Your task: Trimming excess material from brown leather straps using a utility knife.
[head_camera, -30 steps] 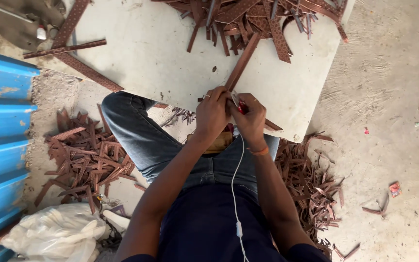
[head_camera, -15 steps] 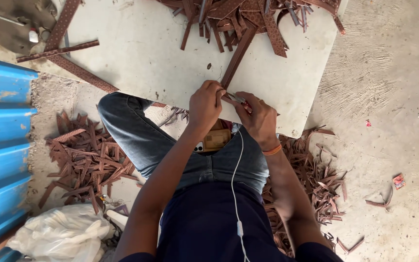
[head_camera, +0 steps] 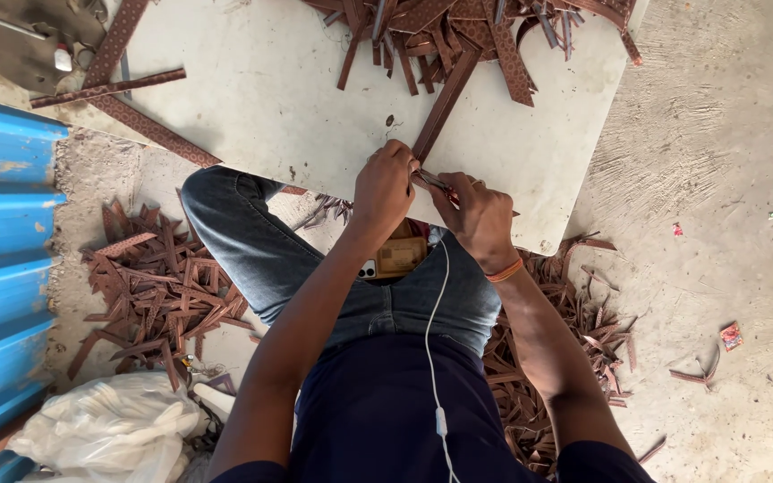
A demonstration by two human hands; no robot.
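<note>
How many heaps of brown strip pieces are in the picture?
3: one heap on the white board's far edge, one pile on the ground at the person's left, one pile at the right; more may be hidden.

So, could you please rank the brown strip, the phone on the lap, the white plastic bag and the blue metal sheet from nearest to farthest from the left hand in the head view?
1. Brown strip: its near end is in the left hand.
2. Phone: just below the hand, on the lap.
3. White plastic bag: lower left, on the ground.
4. Blue metal sheet: far left edge.
</note>
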